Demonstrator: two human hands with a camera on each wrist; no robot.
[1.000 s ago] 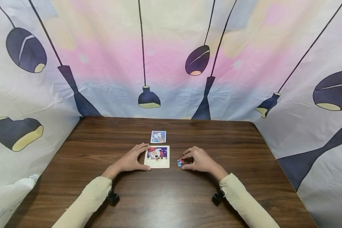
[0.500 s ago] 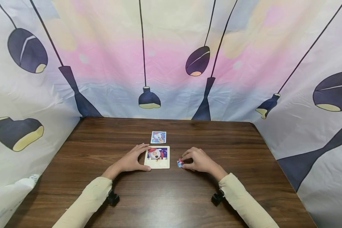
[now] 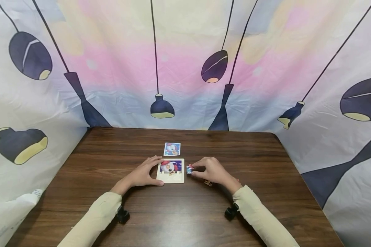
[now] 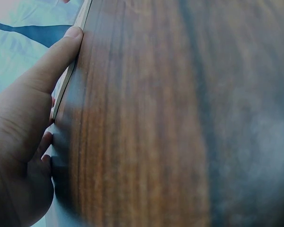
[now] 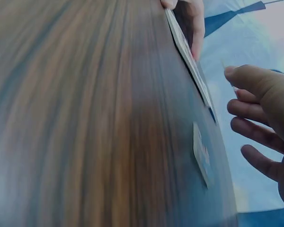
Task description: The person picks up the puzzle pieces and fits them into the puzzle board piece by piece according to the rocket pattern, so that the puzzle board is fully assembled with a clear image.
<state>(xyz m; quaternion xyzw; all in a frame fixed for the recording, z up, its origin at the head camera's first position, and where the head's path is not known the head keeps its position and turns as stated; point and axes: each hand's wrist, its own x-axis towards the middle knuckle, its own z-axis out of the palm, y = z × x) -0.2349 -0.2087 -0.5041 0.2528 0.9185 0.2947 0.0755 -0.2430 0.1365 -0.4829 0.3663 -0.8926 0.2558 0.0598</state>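
Note:
A cream puzzle board (image 3: 173,179) lies on the table, its upper part filled with a cartoon picture. The left hand (image 3: 141,173) grips its left side, thumb at the front corner and fingers at the back; in the left wrist view the thumb of the left hand (image 4: 23,118) presses the board's edge (image 4: 66,82). Just right of the board, the right hand (image 3: 214,170) pinches a small blue and red piece (image 3: 189,169) between thumb and finger. In the right wrist view the right hand (image 5: 270,109) is raised off the tabletop. Another piece (image 3: 208,183) lies under the right hand.
A square picture card (image 3: 172,149) lies behind the board. The brown wooden table (image 3: 173,212) reaches back to a patterned cloth (image 3: 185,61) that hangs behind it and along both sides. A bit of something red shows by the right wrist.
The right hand has lifted the small piece and moved it left, towards the board. A piece on the table below that hand has come into view. The left hand stays in place.

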